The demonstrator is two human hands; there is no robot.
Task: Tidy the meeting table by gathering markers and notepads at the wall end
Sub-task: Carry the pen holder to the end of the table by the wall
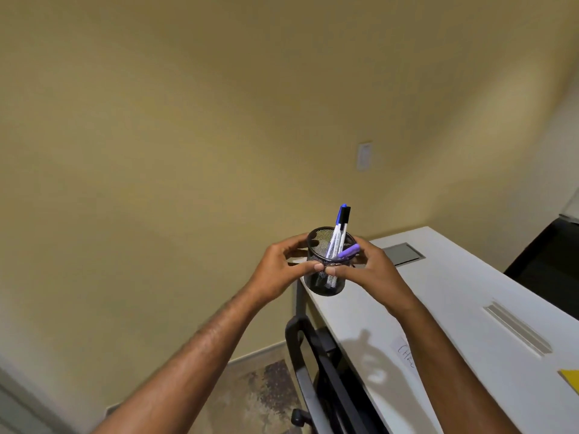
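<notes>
A black mesh pen cup (326, 281) is held in the air above the near left edge of the white meeting table (445, 296). My left hand (280, 270) wraps its left side and my right hand (372, 270) its right side, thumbs meeting on the front. Inside stand a blue-capped marker (336, 233) and a black-capped marker (344, 227), upright and leaning together. A purple marker (348, 252) lies slanted across the rim by my right fingers.
A yellow wall with a white switch plate (364, 156) faces me. A grey cable hatch (402, 253) and a long slot (517, 328) are set in the tabletop. A paper with writing (405, 352) and a yellow note (571, 379) lie on it. A black chair (316, 371) stands below.
</notes>
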